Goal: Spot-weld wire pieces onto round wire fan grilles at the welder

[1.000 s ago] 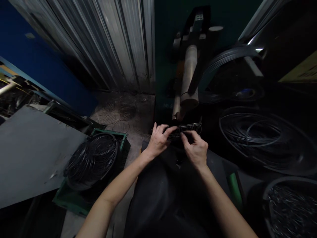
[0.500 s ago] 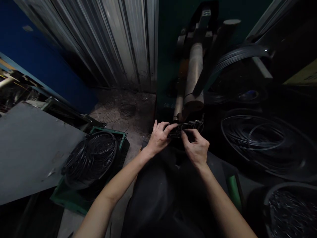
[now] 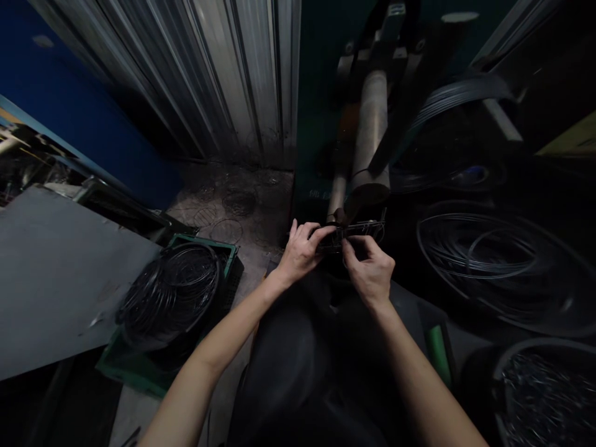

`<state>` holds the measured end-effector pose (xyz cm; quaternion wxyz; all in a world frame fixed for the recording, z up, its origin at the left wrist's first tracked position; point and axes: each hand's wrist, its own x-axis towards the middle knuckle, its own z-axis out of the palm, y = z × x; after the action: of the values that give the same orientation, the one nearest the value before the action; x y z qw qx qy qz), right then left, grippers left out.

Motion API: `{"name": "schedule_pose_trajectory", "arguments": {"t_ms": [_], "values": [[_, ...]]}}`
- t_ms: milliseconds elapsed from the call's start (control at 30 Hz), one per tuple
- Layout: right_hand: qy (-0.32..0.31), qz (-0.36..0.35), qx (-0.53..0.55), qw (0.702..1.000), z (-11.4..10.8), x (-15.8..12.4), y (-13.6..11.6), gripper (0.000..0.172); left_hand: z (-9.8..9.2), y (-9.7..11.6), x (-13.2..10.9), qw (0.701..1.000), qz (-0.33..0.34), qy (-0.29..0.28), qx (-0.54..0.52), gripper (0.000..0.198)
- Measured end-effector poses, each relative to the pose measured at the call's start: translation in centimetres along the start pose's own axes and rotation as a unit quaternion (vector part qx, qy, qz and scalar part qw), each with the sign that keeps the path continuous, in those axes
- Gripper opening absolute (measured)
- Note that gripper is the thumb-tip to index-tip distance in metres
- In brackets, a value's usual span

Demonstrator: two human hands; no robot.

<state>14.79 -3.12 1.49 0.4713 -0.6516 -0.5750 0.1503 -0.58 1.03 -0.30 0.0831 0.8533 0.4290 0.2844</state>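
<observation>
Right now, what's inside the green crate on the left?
A coil of black wire fills the green crate, and its loops bulge above the rim. The crate's floor and anything beneath the coil are covered, so I cannot tell what lies there.

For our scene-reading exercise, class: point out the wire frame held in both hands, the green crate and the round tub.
wire frame point(image 3: 369, 228): head view, its right end beyond the fingers.
green crate point(image 3: 205, 243): head view, its far rim.
round tub point(image 3: 535, 342): head view, its far rim.
</observation>
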Motion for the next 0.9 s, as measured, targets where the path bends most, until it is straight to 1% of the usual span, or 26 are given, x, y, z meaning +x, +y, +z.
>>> {"name": "schedule_pose_trajectory", "arguments": {"t_ms": [300, 500, 633, 733, 900], "values": [[0.003, -0.01, 0.001, 1.0, 0.2, 0.2, 0.3, 0.026, -0.2, -0.1, 0.3, 1.0, 0.003, -0.006, 0.02, 0.054], [0.007, -0.023, 0.014, 1.0, 0.3, 0.1, 0.6, 0.024, 0.2, -0.7, 0.4, 0.999, 0.019, 0.0, 0.026, 0.056], [0.009, -0.05, 0.033, 0.998, 0.2, 0.0, 1.1, 0.022, 0.2, -0.8, 0.5, 0.999, 0.023, -0.001, 0.031, 0.056], [0.009, -0.083, 0.038, 0.996, 0.1, -0.3, 1.4, 0.02, -0.1, -0.6, 0.5, 0.999, 0.027, -0.001, 0.025, 0.053], [0.034, -0.121, -0.009, 0.992, 0.2, -0.5, 1.9, 0.022, 0.1, -1.1, 0.3, 0.999, 0.039, 0.017, -0.004, 0.049]]}}
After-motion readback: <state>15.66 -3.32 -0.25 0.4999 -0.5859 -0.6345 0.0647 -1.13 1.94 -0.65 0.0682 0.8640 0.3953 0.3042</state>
